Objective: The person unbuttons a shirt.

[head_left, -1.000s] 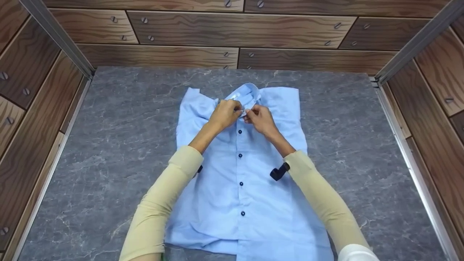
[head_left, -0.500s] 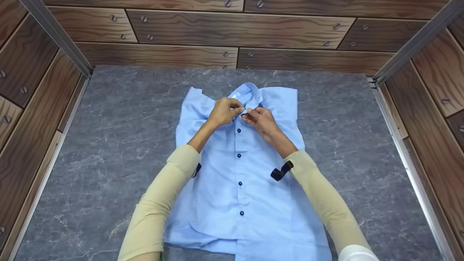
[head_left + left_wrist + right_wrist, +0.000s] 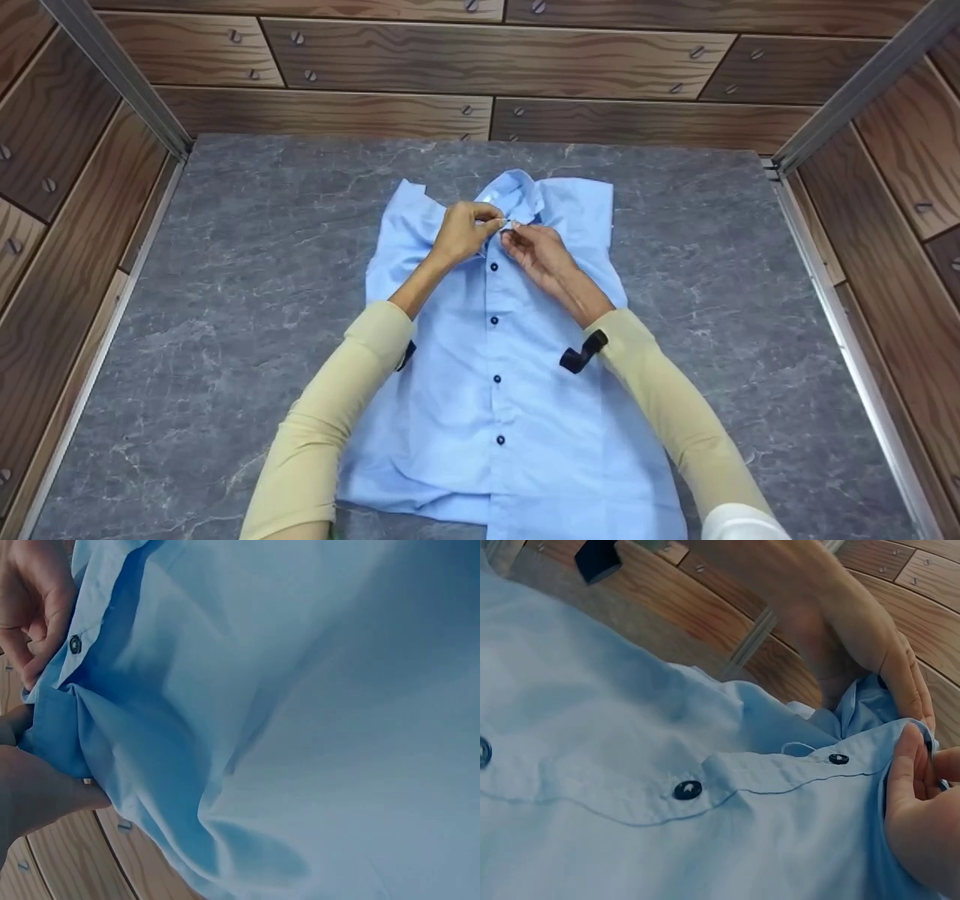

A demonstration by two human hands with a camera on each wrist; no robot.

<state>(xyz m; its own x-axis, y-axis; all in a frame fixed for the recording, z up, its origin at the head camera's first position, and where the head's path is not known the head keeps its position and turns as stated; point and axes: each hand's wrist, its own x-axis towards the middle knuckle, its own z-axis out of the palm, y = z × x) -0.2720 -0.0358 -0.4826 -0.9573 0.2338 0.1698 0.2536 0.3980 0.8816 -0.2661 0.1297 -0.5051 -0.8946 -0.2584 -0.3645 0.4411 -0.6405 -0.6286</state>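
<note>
A light blue button-up shirt lies front up on the grey table, with its collar toward the far side. Several dark buttons run down its front placket. At the base of the collar, my left hand pinches the collar edge between thumb and finger. Just beside it, my right hand pinches the other side of the collar, its fingertips almost meeting the left ones. The right wrist view has a dark button close to the right hand. Fingertips and folded cloth hide the spot between the hands.
The grey marbled table extends around the shirt. Wood-patterned panels stand at the back and both sides, with metal posts at the corners. A black wrist camera mount sticks out from the right sleeve, over the shirt.
Both hands stay at the collar. My right hand has rolled a little, showing more of its palm side. The shirt's left shoulder has been drawn slightly inward.
</note>
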